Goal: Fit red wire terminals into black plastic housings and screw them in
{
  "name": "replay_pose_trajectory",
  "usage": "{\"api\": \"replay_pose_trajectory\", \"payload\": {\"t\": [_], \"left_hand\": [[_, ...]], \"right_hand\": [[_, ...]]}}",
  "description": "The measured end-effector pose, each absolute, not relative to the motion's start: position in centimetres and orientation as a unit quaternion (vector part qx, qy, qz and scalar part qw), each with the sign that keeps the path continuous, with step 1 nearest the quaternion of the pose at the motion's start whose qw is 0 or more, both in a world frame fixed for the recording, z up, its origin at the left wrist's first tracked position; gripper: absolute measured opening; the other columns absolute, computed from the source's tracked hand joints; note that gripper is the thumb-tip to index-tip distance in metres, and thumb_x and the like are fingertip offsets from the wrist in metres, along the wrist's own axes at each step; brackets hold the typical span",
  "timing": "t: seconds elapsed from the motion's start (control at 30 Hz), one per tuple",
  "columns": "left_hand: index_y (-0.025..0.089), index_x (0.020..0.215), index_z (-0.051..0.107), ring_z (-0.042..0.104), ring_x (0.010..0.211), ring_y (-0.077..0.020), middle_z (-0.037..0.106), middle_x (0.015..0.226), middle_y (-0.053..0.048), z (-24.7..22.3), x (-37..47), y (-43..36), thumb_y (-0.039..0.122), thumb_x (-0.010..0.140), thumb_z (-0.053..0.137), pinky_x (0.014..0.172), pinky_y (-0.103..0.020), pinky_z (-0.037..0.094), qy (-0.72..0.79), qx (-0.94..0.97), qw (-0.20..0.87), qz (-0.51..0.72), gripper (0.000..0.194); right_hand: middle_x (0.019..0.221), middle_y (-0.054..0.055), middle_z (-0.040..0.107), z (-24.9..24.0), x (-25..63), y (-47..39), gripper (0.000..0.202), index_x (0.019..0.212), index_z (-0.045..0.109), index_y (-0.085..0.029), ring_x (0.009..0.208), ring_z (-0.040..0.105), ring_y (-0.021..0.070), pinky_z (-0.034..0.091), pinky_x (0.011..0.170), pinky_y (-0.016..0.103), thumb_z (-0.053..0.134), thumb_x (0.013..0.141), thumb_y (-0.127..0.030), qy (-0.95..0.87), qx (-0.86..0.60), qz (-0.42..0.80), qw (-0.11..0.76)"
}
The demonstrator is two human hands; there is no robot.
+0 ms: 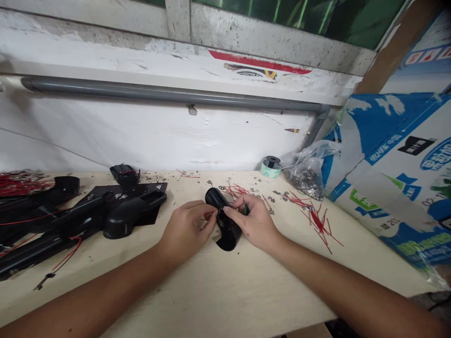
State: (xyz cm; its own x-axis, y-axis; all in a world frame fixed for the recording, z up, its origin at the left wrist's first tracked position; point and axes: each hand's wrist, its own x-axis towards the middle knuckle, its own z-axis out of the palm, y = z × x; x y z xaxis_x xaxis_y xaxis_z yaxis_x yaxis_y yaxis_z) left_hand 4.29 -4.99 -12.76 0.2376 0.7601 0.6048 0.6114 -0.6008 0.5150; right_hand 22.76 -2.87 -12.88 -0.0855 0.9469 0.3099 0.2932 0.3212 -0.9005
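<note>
A black curved plastic housing (pixel 230 237) lies on the pale table between my two hands. My left hand (pixel 190 225) is at its left side, thumb and index finger pinched together over the middle of the part; whatever is between those fingertips is too small to make out. From the right, my right hand (pixel 255 220) grips the housing, with its thumb on top near the left fingertips and the index finger bent over the far side. Something small and dark green shows by the right hand's fingers.
Black housings (pixel 120 218) and wired parts crowd the left side. Red wires (pixel 319 223) and small metal pieces lie behind and to the right. Farther back are a tape roll (pixel 270 168) and a plastic bag of metal parts (pixel 306 180). A printed carton (pixel 394 164) stands at the right.
</note>
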Motion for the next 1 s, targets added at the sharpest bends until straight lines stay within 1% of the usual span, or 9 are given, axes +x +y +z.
{"api": "replay_pose_trajectory", "payload": {"t": [0.33, 0.47, 0.57, 0.67, 0.7, 0.77, 0.83, 0.9, 1.0], "left_hand": [[0.019, 0.085, 0.072, 0.061, 0.071, -0.0148, 0.068, 0.074, -0.002, -13.1, 4.5, -4.8, 0.021, 0.092, 0.053, 0.068, -0.03, 0.046, 0.432, 0.808, 0.034, 0.399, 0.02], [0.021, 0.087, 0.072, 0.064, 0.075, -0.0159, 0.072, 0.08, -0.001, -13.4, 4.4, -4.5, 0.023, 0.093, 0.053, 0.081, -0.036, 0.05, 0.42, 0.811, 0.009, 0.407, 0.021], [0.022, 0.105, 0.072, 0.066, 0.075, -0.0143, 0.075, 0.087, 0.0, -13.8, 4.3, -4.1, 0.029, 0.093, 0.056, 0.099, -0.043, 0.046, 0.433, 0.795, 0.018, 0.425, 0.021], [0.023, 0.123, 0.064, 0.065, 0.07, -0.0126, 0.072, 0.08, 0.002, -13.9, 4.2, -4.1, 0.031, 0.093, 0.057, 0.107, -0.045, 0.041, 0.452, 0.784, 0.064, 0.42, 0.032], [0.024, 0.125, 0.061, 0.066, 0.075, -0.0133, 0.071, 0.081, 0.002, -13.8, 4.2, -4.1, 0.031, 0.092, 0.057, 0.108, -0.046, 0.04, 0.454, 0.783, 0.077, 0.418, 0.034], [0.024, 0.13, 0.054, 0.065, 0.092, -0.0169, 0.07, 0.092, 0.0, -13.4, 4.2, -4.4, 0.03, 0.09, 0.059, 0.107, -0.047, 0.04, 0.456, 0.778, 0.08, 0.424, 0.041], [0.023, 0.134, 0.046, 0.059, 0.108, -0.0214, 0.065, 0.109, -0.005, -13.0, 4.3, -4.8, 0.03, 0.087, 0.062, 0.105, -0.048, 0.039, 0.462, 0.765, 0.05, 0.445, 0.05], [0.021, 0.132, 0.041, 0.052, 0.114, -0.0248, 0.056, 0.119, -0.01, -12.6, 4.4, -5.1, 0.03, 0.084, 0.063, 0.101, -0.049, 0.04, 0.474, 0.741, 0.003, 0.476, 0.053], [0.019, 0.114, 0.046, 0.048, 0.108, -0.0242, 0.052, 0.113, -0.01, -12.4, 4.3, -5.3, 0.03, 0.084, 0.059, 0.095, -0.046, 0.041, 0.498, 0.696, -0.033, 0.516, 0.034]], "right_hand": [[0.064, -0.001, 0.052, -13.4, 22.6, -2.7, 0.033, 0.069, 0.055, -0.014, 0.062, 0.047, 0.0101, 0.037, 0.06, 0.023, 0.07, 0.075, -0.042, -0.649, -0.477, 0.348, 0.479], [0.064, -0.001, 0.052, -13.4, 22.8, -2.5, 0.033, 0.068, 0.056, -0.014, 0.062, 0.047, 0.0101, 0.037, 0.06, 0.023, 0.07, 0.074, -0.044, -0.642, -0.483, 0.358, 0.476], [0.065, 0.0, 0.054, -13.4, 22.9, -2.2, 0.035, 0.068, 0.057, -0.014, 0.062, 0.047, 0.0101, 0.037, 0.06, 0.023, 0.071, 0.072, -0.045, -0.621, -0.489, 0.389, 0.473], [0.067, 0.001, 0.057, -13.5, 22.9, -1.9, 0.036, 0.069, 0.059, -0.013, 0.062, 0.048, 0.0101, 0.038, 0.06, 0.023, 0.074, 0.07, -0.046, -0.602, -0.491, 0.413, 0.475], [0.067, 0.001, 0.058, -13.7, 23.0, -1.8, 0.036, 0.069, 0.059, -0.013, 0.062, 0.048, 0.0101, 0.038, 0.059, 0.023, 0.075, 0.07, -0.046, -0.596, -0.489, 0.423, 0.477], [0.067, 0.002, 0.058, -13.9, 23.0, -1.6, 0.038, 0.069, 0.058, -0.013, 0.06, 0.049, 0.0106, 0.039, 0.057, 0.023, 0.077, 0.069, -0.047, -0.574, -0.476, 0.459, 0.483], [0.065, 0.001, 0.057, -14.1, 23.0, -1.4, 0.04, 0.071, 0.057, -0.014, 0.058, 0.05, 0.0111, 0.039, 0.055, 0.023, 0.078, 0.068, -0.048, -0.527, -0.46, 0.513, 0.498], [0.064, 0.0, 0.054, -14.2, 23.1, -1.2, 0.042, 0.071, 0.055, -0.014, 0.057, 0.049, 0.0107, 0.038, 0.052, 0.022, 0.079, 0.067, -0.048, -0.47, -0.44, 0.562, 0.518], [0.067, 0.001, 0.053, -13.9, 23.1, -1.1, 0.043, 0.072, 0.053, -0.014, 0.056, 0.046, 0.0093, 0.035, 0.049, 0.02, 0.081, 0.064, -0.045, -0.418, -0.415, 0.595, 0.547]]}}
